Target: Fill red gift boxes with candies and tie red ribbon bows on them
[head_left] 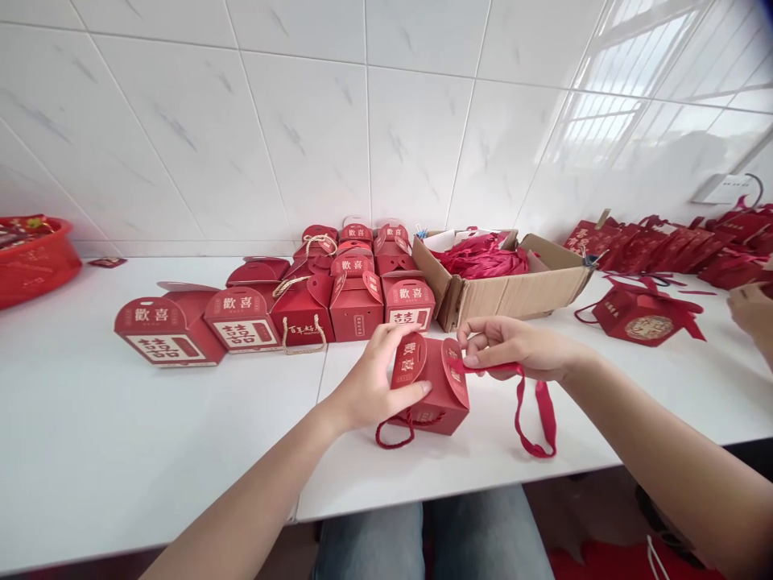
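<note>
In front of me on the white table stands a small red gift box (436, 395) with gold lettering on its rounded flaps. My left hand (371, 383) is closed round its left side, thumb on the near face and fingers behind. A dark red cord handle (395, 445) hangs from the box onto the tabletop. My right hand (519, 346) pinches a red ribbon (547, 415) at the box's right flap. The ribbon's other end loops down to the table; whether it passes through the flap I cannot tell.
Several red gift boxes (356, 306) stand in rows by the tiled wall. A cardboard box (513, 294) holds red ribbons. A ribboned box (643, 314) sits at right, near another person's hand (754, 318). A red basin (36, 262) is far left.
</note>
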